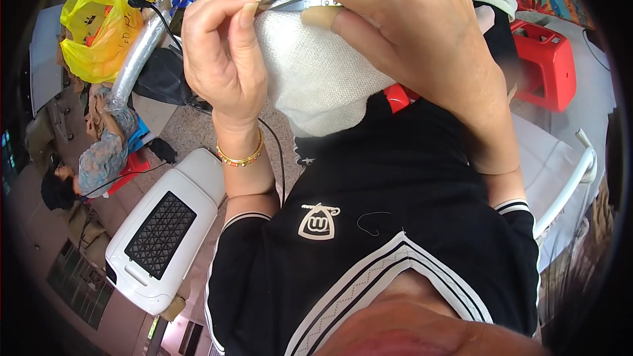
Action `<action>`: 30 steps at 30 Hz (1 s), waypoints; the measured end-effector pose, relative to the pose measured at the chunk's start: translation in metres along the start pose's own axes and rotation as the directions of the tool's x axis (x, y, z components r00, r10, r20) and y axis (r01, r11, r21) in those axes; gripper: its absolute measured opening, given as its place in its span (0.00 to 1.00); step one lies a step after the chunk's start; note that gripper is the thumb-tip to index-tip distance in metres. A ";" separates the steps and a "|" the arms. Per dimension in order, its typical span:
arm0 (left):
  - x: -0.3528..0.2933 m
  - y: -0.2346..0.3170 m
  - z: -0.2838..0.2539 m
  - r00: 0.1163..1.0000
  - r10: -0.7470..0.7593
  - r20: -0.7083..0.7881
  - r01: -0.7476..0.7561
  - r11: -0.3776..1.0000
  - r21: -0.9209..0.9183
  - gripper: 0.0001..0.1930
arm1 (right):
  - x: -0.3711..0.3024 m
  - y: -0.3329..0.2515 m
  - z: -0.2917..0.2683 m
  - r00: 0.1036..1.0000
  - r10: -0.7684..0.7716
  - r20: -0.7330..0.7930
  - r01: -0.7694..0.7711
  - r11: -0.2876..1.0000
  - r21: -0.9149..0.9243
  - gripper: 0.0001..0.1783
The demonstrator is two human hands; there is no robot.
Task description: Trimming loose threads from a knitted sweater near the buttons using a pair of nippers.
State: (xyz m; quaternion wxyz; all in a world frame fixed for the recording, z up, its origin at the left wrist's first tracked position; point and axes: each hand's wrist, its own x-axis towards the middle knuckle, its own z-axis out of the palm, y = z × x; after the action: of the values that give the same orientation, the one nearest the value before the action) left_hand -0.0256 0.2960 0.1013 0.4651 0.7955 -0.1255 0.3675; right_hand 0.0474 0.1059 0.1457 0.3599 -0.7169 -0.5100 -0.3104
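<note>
My right hand (422,39) grips a narrow grey metal tool (295,2) with a bright riveted strip, between its thumb and fingers. A pale cover wraps the tip of my right thumb. To the left, my left hand (227,59) is closed in a pinch, thumb against index finger, right at the tool's tip. What sits between those fingertips is too small to make out. Beneath both hands, off-white knitted fabric (316,86) drapes over my lap. A gold bangle with beads (242,158) circles my left wrist.
A white case with a black grid panel (161,234) stands at the left. Beyond it, another person (102,151) sits low. A yellow plastic bag (105,39) and a black cable (158,16) lie upper left. At the right are a red plastic stool (560,69) and a white chair arm (567,188).
</note>
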 end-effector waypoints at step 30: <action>0.009 0.006 -0.001 1.000 -0.002 0.002 0.002 1.000 0.004 0.05 | 0.050 -0.005 -0.046 0.785 0.319 0.532 -0.279 0.947 -0.157 0.10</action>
State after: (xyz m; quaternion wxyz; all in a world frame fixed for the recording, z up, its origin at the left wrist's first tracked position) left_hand -0.0229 0.2948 0.1113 0.4639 0.7969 -0.1246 0.3664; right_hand 0.0531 0.0948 0.2128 0.2171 -0.8594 -0.4605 -0.0478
